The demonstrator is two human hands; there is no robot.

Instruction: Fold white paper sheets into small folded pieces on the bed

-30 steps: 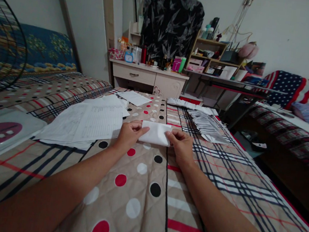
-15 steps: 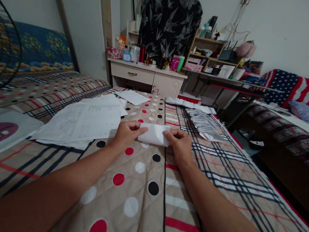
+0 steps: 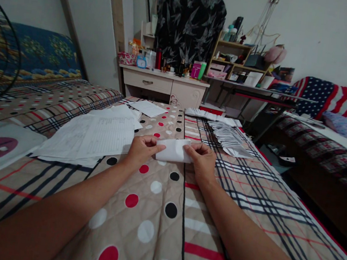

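Note:
A small folded piece of white paper point(image 3: 174, 150) is stretched between my two hands, just above the spotted bedspread point(image 3: 152, 202). My left hand point(image 3: 142, 150) pinches its left end, thumb on the near face. At the right end, my right hand point(image 3: 203, 160) grips it the same way. The fingers behind the paper are partly hidden. Printed sheets point(image 3: 97, 136) lie in a loose pile to the left of my left hand. Beyond my right hand is a fanned row of folded papers point(image 3: 229, 138).
Another strip of folded papers point(image 3: 212, 117) and a white sheet point(image 3: 148, 108) lie farther back. A plastic bag point(image 3: 5, 148) is at the left, near a fan point(image 3: 1, 50). A cluttered dresser point(image 3: 163, 83) stands past the bed; the bed's edge drops off at right.
The paper's upper edge now appears as a single layer with a narrower outline than a second ago. Both hands keep their pinch in nearly the same place. The camera view has shifted slightly.

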